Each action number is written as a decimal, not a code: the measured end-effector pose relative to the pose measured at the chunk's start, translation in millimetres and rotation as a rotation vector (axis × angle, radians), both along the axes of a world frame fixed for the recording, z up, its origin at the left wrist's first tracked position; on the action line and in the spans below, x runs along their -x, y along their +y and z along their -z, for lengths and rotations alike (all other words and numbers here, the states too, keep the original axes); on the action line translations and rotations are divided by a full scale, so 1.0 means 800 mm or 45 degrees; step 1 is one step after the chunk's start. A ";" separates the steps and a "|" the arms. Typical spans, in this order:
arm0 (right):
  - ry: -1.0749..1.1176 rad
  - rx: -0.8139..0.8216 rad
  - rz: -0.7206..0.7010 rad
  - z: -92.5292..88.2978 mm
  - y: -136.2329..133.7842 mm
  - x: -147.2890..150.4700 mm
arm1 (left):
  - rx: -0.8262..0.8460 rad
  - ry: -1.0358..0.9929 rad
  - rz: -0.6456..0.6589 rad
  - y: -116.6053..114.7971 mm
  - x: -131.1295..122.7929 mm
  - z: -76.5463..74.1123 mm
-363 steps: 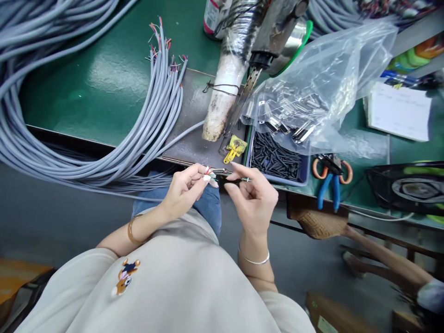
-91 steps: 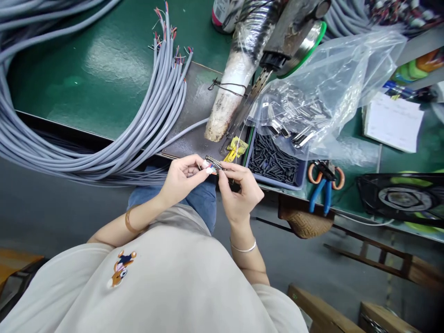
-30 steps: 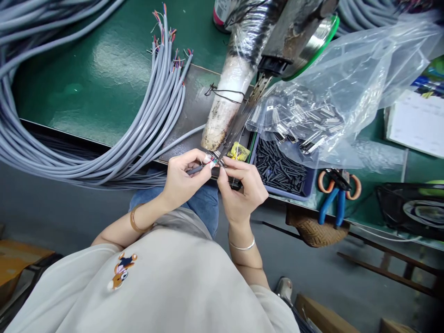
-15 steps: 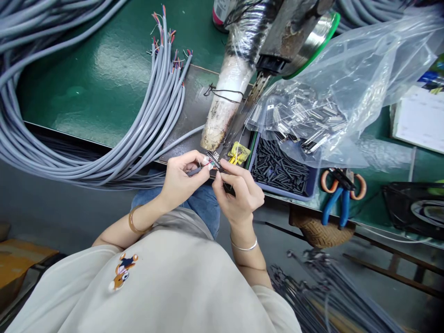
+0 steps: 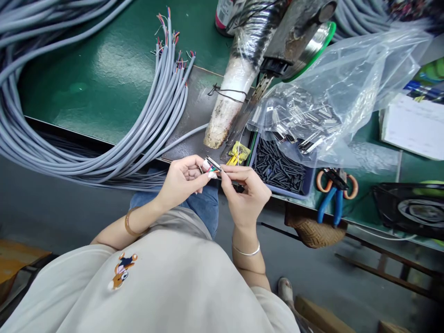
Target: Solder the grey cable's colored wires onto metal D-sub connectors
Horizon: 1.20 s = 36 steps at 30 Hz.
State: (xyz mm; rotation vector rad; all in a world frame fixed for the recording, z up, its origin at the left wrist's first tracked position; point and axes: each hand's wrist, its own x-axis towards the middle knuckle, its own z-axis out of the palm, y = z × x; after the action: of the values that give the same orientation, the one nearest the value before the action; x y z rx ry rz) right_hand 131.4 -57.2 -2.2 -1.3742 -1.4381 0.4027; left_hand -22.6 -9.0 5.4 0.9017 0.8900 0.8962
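A small metal multi-pin connector, with thin red, green and other coloured wires on its near side, is held in front of my body at the bench edge. My left hand is closed, with its thumb and fingers around the connector's left end and wires. The thumb and index finger of my right hand pinch the connector's right end. Just beyond the hands is the blunt, stained tip of a white wrapped tube. A yellow piece lies near my right fingertips.
Grey cables with stripped ends curve over the left of the green bench. To the right are a blue tray of short black tubes, a plastic bag of connectors, a solder spool, blue-handled cutters and a black fan-like device.
The connector has turned and come away slightly from the tube's tip, so its pin row and coloured wires show more. My right fingers have closed on its right end.
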 end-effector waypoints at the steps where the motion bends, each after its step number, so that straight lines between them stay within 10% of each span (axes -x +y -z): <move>1: 0.006 -0.012 0.016 -0.001 -0.002 -0.001 | 0.023 -0.009 -0.005 0.001 0.000 0.000; 7: 0.165 -0.562 0.359 -0.017 -0.012 -0.008 | 0.189 -0.206 0.105 0.007 0.005 0.004; 15: -0.484 -0.270 0.069 -0.016 -0.015 -0.006 | 0.129 -0.143 0.082 0.001 0.005 0.008; 36: -0.309 -0.281 0.046 0.010 0.009 -0.003 | -0.314 0.212 -0.190 0.009 -0.011 0.005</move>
State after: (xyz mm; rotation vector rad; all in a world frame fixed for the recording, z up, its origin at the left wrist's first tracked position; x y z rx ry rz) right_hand 133.5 -50.2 -10.1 -1.2991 -1.5998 0.0506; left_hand -13.7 -1.6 1.0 1.1466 1.0141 1.0883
